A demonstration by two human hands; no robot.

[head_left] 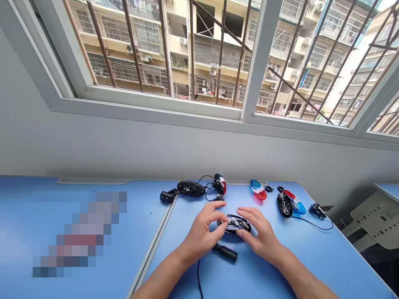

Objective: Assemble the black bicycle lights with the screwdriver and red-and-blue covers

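Note:
Between my two hands, a black oval housing (234,223) with metallic inner parts lies on the blue table (264,270). My left hand (205,226) is at its left end, thumb and index finger pinched together over it; whether they hold a small part is too small to tell. My right hand (260,232) rests its thumb and fingertips on the right end of the housing, gripping its edges. Just below lies a black-handled tool (227,252), its tip partly hidden by my left hand. A black cable (199,280) runs down to the near edge.
Along the back lie a black oval part (190,189), a red, white and blue shell (220,184), another colored shell (258,189), and an opened black housing (284,204). A cabled black part (317,210) sits near the right edge. Behind is a barred window.

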